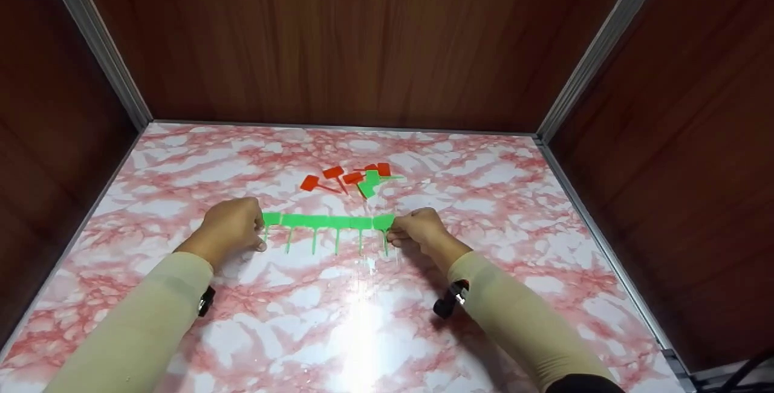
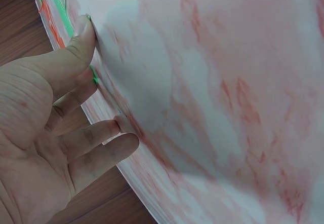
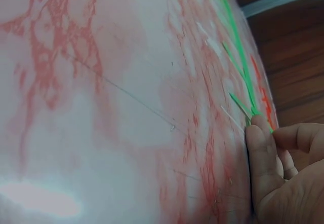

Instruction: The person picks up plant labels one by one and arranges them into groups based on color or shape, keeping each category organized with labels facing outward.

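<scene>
Several green T-shaped plant labels [image 1: 326, 222] lie side by side in a row, their thin stems pointing toward me. At the row's left end, my left hand [image 1: 233, 227] holds the outermost green label [image 1: 271, 218] between thumb and index finger. In the left wrist view only slivers of green show beside the thumb [image 2: 83, 36], and the other fingers are spread. On the right end, my right hand [image 1: 423, 228] pinches the last green label [image 1: 382, 222], which sits slightly tilted against its neighbour. The fingertips hide part of its head and stem.
Behind the row lies a loose cluster of red labels [image 1: 309, 183] with green labels [image 1: 370, 182] among them. The table [image 1: 290, 326] has a red-and-white marbled top. Brown wood panels [image 1: 338, 42] with metal edges enclose the back and sides.
</scene>
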Demonstrator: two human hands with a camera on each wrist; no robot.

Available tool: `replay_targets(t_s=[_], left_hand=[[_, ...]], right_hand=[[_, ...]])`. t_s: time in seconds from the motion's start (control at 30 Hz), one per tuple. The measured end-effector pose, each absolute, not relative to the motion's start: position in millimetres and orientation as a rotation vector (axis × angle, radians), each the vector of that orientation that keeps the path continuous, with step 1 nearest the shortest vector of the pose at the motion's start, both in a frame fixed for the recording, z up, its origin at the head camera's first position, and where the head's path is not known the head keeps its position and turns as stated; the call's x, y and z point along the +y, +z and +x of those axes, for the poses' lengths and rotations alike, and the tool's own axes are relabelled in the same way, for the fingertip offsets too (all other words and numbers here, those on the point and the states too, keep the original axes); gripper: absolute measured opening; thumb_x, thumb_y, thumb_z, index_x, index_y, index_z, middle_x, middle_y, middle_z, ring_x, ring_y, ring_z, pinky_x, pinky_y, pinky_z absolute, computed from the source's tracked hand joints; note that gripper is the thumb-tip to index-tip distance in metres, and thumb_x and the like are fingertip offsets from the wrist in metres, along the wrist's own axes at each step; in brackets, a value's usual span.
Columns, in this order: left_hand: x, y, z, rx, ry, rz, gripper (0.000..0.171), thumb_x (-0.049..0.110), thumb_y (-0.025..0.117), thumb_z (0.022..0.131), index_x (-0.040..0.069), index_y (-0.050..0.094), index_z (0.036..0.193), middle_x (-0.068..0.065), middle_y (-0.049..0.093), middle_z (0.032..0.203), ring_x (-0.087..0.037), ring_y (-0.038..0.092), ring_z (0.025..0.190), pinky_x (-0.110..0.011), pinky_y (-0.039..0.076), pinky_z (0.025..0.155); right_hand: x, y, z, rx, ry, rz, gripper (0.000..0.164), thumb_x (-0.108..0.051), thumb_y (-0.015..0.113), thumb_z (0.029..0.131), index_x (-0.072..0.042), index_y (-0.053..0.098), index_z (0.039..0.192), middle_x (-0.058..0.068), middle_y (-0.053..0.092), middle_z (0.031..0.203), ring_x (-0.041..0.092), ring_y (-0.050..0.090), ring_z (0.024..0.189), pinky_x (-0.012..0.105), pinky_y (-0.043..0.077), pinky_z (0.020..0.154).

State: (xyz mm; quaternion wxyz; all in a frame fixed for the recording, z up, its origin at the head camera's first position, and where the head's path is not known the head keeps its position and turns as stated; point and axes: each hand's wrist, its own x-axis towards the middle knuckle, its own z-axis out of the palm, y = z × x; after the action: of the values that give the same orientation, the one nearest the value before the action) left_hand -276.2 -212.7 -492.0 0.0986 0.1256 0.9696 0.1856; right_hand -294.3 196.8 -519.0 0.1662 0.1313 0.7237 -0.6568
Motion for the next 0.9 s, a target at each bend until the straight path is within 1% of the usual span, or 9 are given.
replay_targets(t_s=[0.27,0.5,0.7,0.9], left_hand=[[-214.5,-492.4,-277.3,2.876,0.533,0.390,0.041,0.023,0.104,0.084,0.005,0.086,0.116,-0.015,0.083,0.121,-0.045,0.076,0.119,-0.065,0.062,0.102],[-215.5,-494.2,-278.3,2.884,0.542,0.382,0.041,0.022,0.104,0.083,0.004,0.086,0.116,-0.016,0.083,0.122,-0.046,0.076,0.120,-0.066,0.061,0.104],[-215.1,-495.3,-278.4,2.906,0.541,0.402,0.041,0.022,0.104,0.082,0.004,0.087,0.114,-0.016,0.084,0.120,-0.047,0.077,0.119,-0.067,0.061,0.102],[-215.1,-495.2,-277.1,2.909,0.544,0.409,0.041,0.022,0.105,0.080,0.004,0.087,0.113,-0.015,0.084,0.121,-0.045,0.077,0.118,-0.065,0.062,0.101]], right_hand=[[195.9,-519.2,-294.5,2.060,-1.862,0.379,0.006,0.002,0.069,0.094,0.003,0.072,0.089,0.010,0.080,0.070,0.013,0.078,0.060,0.024,0.066,0.061],[195.8,-519.1,-294.6,2.071,-1.845,0.384,0.008,0.000,0.070,0.095,0.004,0.073,0.089,0.010,0.080,0.071,0.014,0.078,0.061,0.025,0.066,0.060],[194.5,-520.3,-294.6,2.073,-1.866,0.388,0.009,0.001,0.069,0.095,0.005,0.075,0.089,0.011,0.080,0.070,0.014,0.079,0.061,0.026,0.066,0.060],[193.8,-520.8,-292.8,2.088,-1.878,0.370,0.008,0.002,0.069,0.095,0.004,0.071,0.088,0.012,0.080,0.069,0.014,0.078,0.060,0.026,0.067,0.061]])
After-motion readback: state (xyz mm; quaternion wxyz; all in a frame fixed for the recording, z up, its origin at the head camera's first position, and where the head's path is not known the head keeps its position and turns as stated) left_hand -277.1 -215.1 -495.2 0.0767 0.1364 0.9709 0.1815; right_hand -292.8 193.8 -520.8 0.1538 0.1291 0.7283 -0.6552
